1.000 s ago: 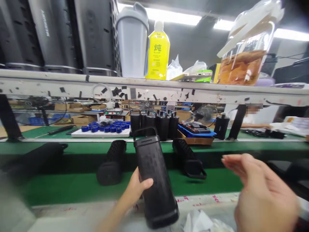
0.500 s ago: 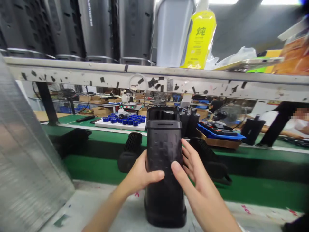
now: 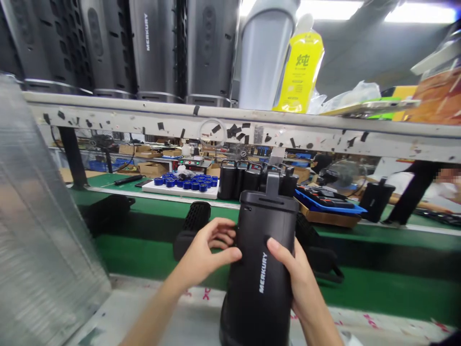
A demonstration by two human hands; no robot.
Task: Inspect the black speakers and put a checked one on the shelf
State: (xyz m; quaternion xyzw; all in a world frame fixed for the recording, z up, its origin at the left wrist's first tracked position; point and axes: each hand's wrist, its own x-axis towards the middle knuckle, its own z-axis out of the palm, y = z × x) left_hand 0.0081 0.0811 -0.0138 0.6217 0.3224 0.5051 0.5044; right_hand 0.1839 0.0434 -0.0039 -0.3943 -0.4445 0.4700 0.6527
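A tall black speaker (image 3: 264, 269) with white MERKURY lettering stands upright in front of me, its handle at the top. My left hand (image 3: 203, 254) grips its left side, thumb on the front and fingers curled round the back. My right hand (image 3: 295, 278) wraps its right side, thumb on the front. Two more black speakers lie on the green conveyor belt (image 3: 144, 250) behind it, one at the left (image 3: 192, 228) and one partly hidden at the right (image 3: 320, 254).
A ribbed translucent sheet (image 3: 39, 240) leans at the left. Beyond the belt stand several upright black speakers (image 3: 245, 180), a white tray of blue rings (image 3: 185, 185) and a blue tray (image 3: 329, 202). The shelf above (image 3: 230, 125) carries grey speaker shells, a grey shaker and a yellow bottle (image 3: 300, 72). A person sits far right.
The speaker has been turned about its upright axis: its textured grille faced me before, now the smooth lettered side does. My right hand came in from the right and took hold.
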